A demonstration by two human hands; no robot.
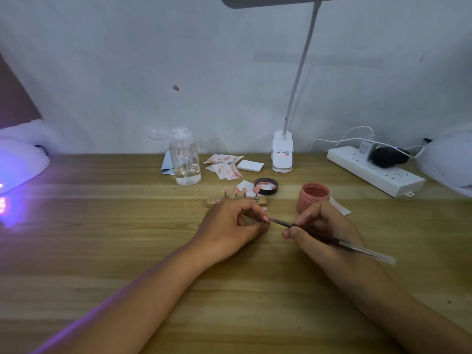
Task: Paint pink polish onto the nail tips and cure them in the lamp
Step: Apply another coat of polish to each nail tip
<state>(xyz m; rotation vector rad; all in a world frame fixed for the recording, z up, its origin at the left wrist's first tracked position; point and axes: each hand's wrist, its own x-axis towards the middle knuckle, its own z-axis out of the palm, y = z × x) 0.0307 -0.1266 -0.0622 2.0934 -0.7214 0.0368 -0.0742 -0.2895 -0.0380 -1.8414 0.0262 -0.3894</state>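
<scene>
In the head view, a wood-grain table point(102, 251) is backed by a pale wall point(153, 72). A nail tip point(265, 218) is pinched by the left hand point(229, 226), a brush point(362, 249) by the right hand point(324, 226), near the open polish jar point(313, 198). The label on the clip lamp point(281, 153) cannot be read.

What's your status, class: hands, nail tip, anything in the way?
Left hand pinches nail tip. Right hand grips brush, bristles on tip. Pink polish jar open behind right hand; nothing blocking.

No readable text, only a blurred lamp-base label point(281, 152)
</scene>
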